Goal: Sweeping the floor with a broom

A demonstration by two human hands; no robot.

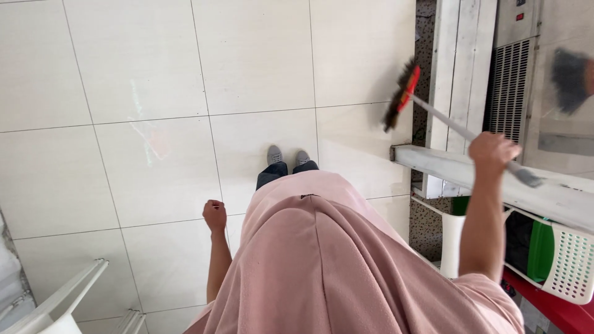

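My right hand (pixel 492 150) is raised at the right and grips the grey handle of a broom (pixel 401 93). Its red head with dark bristles hangs in the air above the tiled floor, next to a white door frame. My left hand (pixel 214 214) hangs at my side in a loose fist with nothing in it, above the floor tiles. A pink garment covers my body, and my grey shoes (pixel 286 154) stand on the tiles below.
A white tiled floor (pixel 154 93) fills the left and centre. A white ledge (pixel 470 170) crosses at the right, with a white frame (pixel 455 68) and a vented metal panel (pixel 510 86) behind it. White and green plastic crates (pixel 566 263) sit at lower right. A white chair edge (pixel 55 303) shows at lower left.
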